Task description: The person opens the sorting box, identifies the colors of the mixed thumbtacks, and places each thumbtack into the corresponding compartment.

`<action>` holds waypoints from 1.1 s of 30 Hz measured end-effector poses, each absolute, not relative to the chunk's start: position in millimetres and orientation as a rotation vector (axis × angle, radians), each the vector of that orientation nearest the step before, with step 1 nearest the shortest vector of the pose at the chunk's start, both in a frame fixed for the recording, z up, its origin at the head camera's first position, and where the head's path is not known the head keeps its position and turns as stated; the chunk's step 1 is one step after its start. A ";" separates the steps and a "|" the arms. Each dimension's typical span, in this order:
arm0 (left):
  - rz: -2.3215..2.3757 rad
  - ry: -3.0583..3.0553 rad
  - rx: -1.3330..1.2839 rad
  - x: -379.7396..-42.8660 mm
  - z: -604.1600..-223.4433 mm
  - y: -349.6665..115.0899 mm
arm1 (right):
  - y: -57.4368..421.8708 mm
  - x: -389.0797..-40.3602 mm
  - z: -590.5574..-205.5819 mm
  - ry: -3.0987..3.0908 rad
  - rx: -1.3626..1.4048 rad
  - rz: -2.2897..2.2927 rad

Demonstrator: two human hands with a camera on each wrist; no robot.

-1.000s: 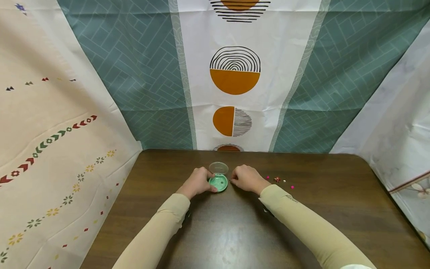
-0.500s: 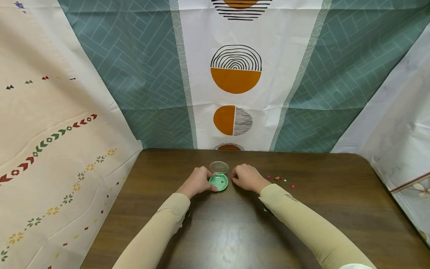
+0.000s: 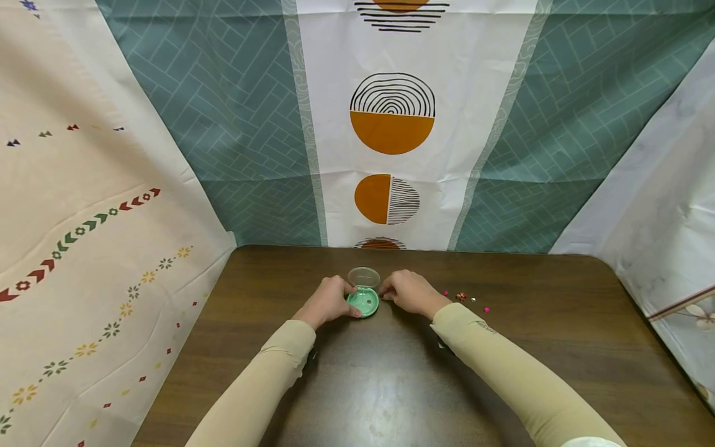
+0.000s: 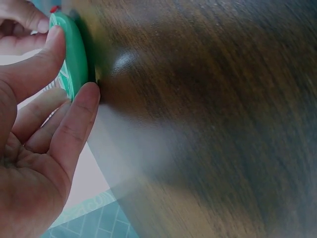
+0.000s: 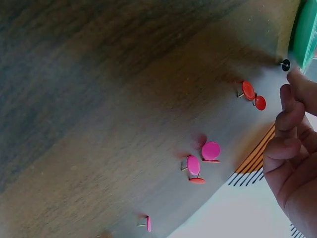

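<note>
Green case (image 3: 364, 305), pink thumbtack (image 5: 211, 150), black thumbtack (image 5: 286, 65); brown wood-grained table (image 3: 368, 385)

Long pale-yellow fabric sleeves (image 3: 259, 382), bare left hand (image 3: 328, 302), bare right hand (image 3: 410, 293).
Just up the sleeve from the right cuff (image 3: 451, 324) sits a small dark marking (image 3: 486, 327); well beyond that cuff, a white edge (image 3: 589, 442).

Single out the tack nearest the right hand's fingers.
The black tack beside the green case; the red tacks and pink tacks lie farther from the fingers.

Grips a green case (image 4: 77, 57) in the left hand (image 4: 42, 158), near the right hand (image 4: 20, 20), with wood-grained surface (image 4: 208, 109) alongside.
</note>
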State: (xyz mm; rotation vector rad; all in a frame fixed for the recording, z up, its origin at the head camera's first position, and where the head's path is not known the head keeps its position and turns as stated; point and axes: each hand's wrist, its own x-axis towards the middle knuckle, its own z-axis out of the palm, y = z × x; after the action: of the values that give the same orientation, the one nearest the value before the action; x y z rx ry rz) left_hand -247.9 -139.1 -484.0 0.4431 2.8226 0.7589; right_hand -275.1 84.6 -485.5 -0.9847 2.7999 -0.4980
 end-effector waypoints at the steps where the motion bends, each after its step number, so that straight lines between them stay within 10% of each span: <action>1: 0.757 2.824 0.443 -248.1 -484.0 -139.0 | 84.4 -275.4 -485.7 2.794 -0.997 -0.494; 33: 0.809 2.802 0.427 -246.2 -484.1 -141.2 | 93.3 -275.9 -485.2 2.846 -0.957 -0.512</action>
State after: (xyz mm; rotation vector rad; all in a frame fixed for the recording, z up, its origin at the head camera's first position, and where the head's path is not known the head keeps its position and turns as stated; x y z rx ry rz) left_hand -246.2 -141.2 -484.1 0.4269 2.8023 0.8093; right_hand -275.9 93.3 -485.2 -0.9571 2.8459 -0.5123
